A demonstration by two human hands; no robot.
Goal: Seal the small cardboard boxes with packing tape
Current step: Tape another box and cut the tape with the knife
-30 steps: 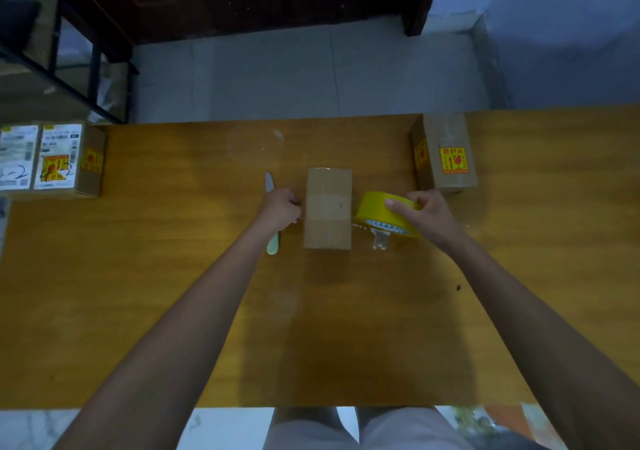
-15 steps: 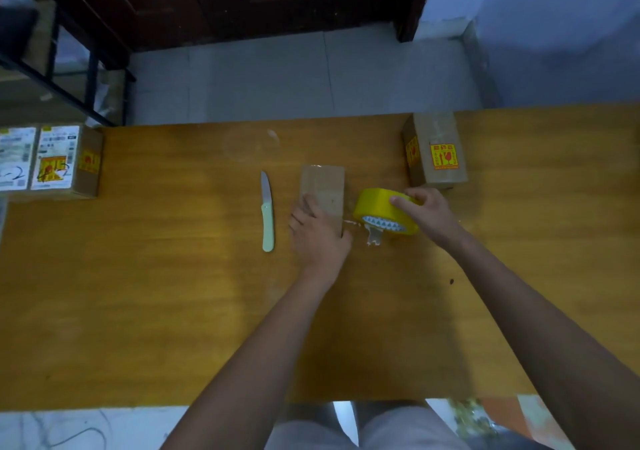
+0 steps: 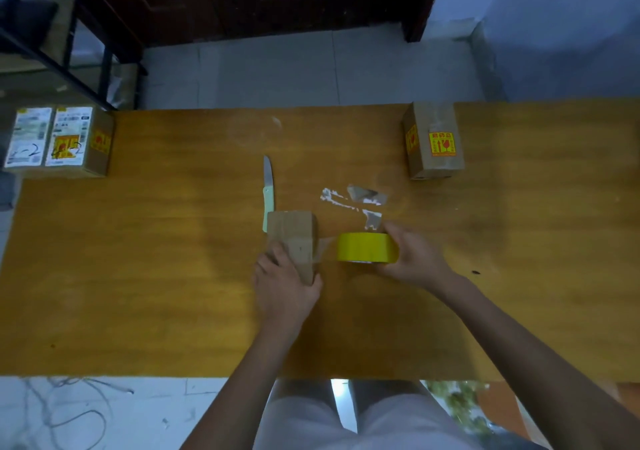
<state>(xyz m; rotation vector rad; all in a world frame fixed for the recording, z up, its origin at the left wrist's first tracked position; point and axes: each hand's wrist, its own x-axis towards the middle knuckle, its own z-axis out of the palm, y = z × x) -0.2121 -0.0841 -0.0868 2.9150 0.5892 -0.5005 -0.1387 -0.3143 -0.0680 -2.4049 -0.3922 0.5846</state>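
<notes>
A small plain cardboard box (image 3: pixel 292 233) is held tilted near the middle of the wooden table (image 3: pixel 138 276). My left hand (image 3: pixel 282 285) grips its near end from below. My right hand (image 3: pixel 414 259) holds a yellow roll of packing tape (image 3: pixel 365 247) just right of the box. A clear strip of tape (image 3: pixel 323 248) stretches from the roll to the box's side.
A folding knife (image 3: pixel 267 189) with a pale green handle lies just beyond the box. Tape scraps (image 3: pixel 356 200) lie on the table behind the roll. A box with yellow stickers (image 3: pixel 433 141) stands at the far right, a labelled box (image 3: pixel 59 141) at the far left.
The box has been lifted toward me and tilted, gripped at its near end by my left hand. The tape roll moved with it, tape now pulled taut to the box.
</notes>
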